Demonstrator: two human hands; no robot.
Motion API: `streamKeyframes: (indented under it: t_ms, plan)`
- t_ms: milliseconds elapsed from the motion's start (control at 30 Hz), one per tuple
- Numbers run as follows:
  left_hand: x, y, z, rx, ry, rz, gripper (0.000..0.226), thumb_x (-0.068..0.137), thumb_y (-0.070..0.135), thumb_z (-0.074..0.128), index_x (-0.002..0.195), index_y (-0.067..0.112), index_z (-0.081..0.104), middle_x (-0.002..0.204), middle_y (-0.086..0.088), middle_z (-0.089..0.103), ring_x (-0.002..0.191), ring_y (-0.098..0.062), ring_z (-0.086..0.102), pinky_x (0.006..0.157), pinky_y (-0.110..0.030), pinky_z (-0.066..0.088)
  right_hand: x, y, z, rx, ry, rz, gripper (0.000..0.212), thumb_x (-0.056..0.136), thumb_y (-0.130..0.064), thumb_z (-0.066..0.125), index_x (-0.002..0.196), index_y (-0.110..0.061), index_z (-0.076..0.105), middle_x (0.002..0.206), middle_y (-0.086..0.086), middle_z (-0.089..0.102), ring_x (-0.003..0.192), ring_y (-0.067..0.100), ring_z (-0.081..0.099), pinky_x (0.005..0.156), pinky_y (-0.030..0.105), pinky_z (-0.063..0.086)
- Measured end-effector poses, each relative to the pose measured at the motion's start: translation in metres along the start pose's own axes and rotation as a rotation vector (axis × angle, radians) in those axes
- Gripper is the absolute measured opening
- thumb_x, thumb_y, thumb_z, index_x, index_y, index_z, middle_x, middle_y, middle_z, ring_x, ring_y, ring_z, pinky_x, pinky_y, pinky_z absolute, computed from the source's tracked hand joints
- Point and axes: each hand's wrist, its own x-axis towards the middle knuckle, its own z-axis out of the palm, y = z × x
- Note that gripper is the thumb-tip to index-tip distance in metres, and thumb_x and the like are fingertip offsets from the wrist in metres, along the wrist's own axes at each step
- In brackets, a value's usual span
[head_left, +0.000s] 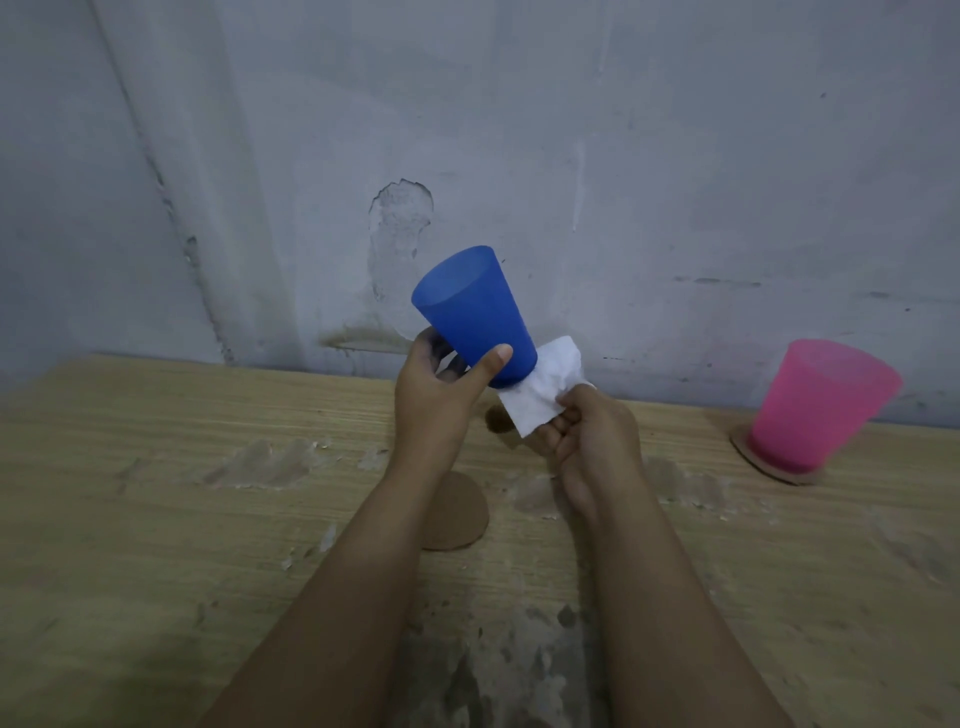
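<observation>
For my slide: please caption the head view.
The left hand holds a tilted blue cup; the right hand holds a tissue at its base.

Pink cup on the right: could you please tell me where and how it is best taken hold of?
Probably grip the pink cup round its upper side, from the front: it stands upright on a coaster, widens toward its rim, and a wall stands behind.

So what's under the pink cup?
A round brown coaster lies under the pink cup, on the table. Only its edge shows; the cup covers its middle.
</observation>
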Motion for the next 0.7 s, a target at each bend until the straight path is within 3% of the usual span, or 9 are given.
streamKeyframes:
  t_ms: [133, 200, 267, 333, 433, 600, 700]
  plan:
    - [-0.002, 0.003, 0.002, -0.014, 0.007, 0.019, 0.054, 0.074, 0.023, 0.079, 0.122, 0.018, 0.054, 0.117, 0.008, 0.063, 0.096, 0.011, 0.061, 0.069, -0.005, 0.047, 0.001, -0.001, 0.000, -0.098, 0.034, -0.068, 0.027, 0.082, 0.004, 0.045, 0.077, -0.014, 0.064, 0.061, 0.001, 0.070, 0.057, 0.011, 0.068, 0.052, 0.022, 0.054]
    - [-0.002, 0.003, 0.004, -0.028, -0.001, 0.027, 0.053, 0.074, 0.021, 0.079, 0.121, 0.017, 0.055, 0.116, 0.008, 0.063, 0.096, 0.010, 0.062, 0.070, -0.006, 0.047, -0.002, 0.002, 0.003, -0.168, 0.007, -0.059, 0.026, 0.081, 0.003, 0.045, 0.081, -0.010, 0.067, 0.064, 0.003, 0.070, 0.059, 0.014, 0.066, 0.051, 0.022, 0.053]
    - [-0.003, 0.001, 0.007, -0.034, -0.009, 0.028, 0.056, 0.073, 0.019, 0.080, 0.123, 0.014, 0.054, 0.117, 0.006, 0.064, 0.098, 0.006, 0.063, 0.071, -0.008, 0.049, -0.006, 0.003, 0.008, -0.151, -0.061, -0.020, 0.028, 0.081, 0.003, 0.043, 0.090, -0.006, 0.068, 0.080, 0.013, 0.072, 0.072, 0.021, 0.066, 0.060, 0.027, 0.056]
    - [-0.004, -0.001, 0.009, -0.035, -0.028, 0.031, 0.057, 0.072, 0.017, 0.081, 0.123, 0.014, 0.054, 0.119, 0.003, 0.064, 0.101, -0.001, 0.065, 0.075, -0.016, 0.053, -0.009, 0.004, 0.012, -0.038, -0.201, -0.001, 0.036, 0.083, 0.005, 0.038, 0.103, -0.007, 0.066, 0.105, 0.024, 0.068, 0.090, 0.026, 0.066, 0.079, 0.035, 0.056]
    - [-0.003, -0.004, 0.010, -0.036, -0.052, 0.048, 0.052, 0.072, 0.018, 0.081, 0.117, 0.022, 0.055, 0.118, 0.006, 0.064, 0.104, -0.006, 0.065, 0.081, -0.025, 0.055, -0.010, 0.000, 0.013, 0.103, -0.381, 0.012, 0.048, 0.087, 0.006, 0.030, 0.129, -0.007, 0.051, 0.120, 0.018, 0.064, 0.111, 0.030, 0.062, 0.096, 0.041, 0.050]
    - [-0.001, -0.003, 0.007, -0.014, -0.059, 0.066, 0.051, 0.064, 0.031, 0.082, 0.107, 0.034, 0.056, 0.114, 0.013, 0.064, 0.103, -0.005, 0.065, 0.082, -0.026, 0.055, -0.009, -0.002, 0.010, 0.199, -0.467, 0.064, 0.047, 0.088, 0.004, 0.027, 0.131, -0.003, 0.046, 0.126, 0.021, 0.059, 0.118, 0.032, 0.056, 0.102, 0.042, 0.045]
    - [0.000, -0.003, 0.005, -0.019, -0.041, 0.065, 0.049, 0.065, 0.027, 0.084, 0.105, 0.033, 0.057, 0.110, 0.014, 0.065, 0.100, -0.001, 0.065, 0.077, -0.020, 0.054, -0.009, -0.002, 0.011, 0.262, -0.447, 0.114, 0.038, 0.094, -0.009, 0.032, 0.126, -0.002, 0.049, 0.123, 0.022, 0.061, 0.116, 0.030, 0.059, 0.098, 0.040, 0.048]
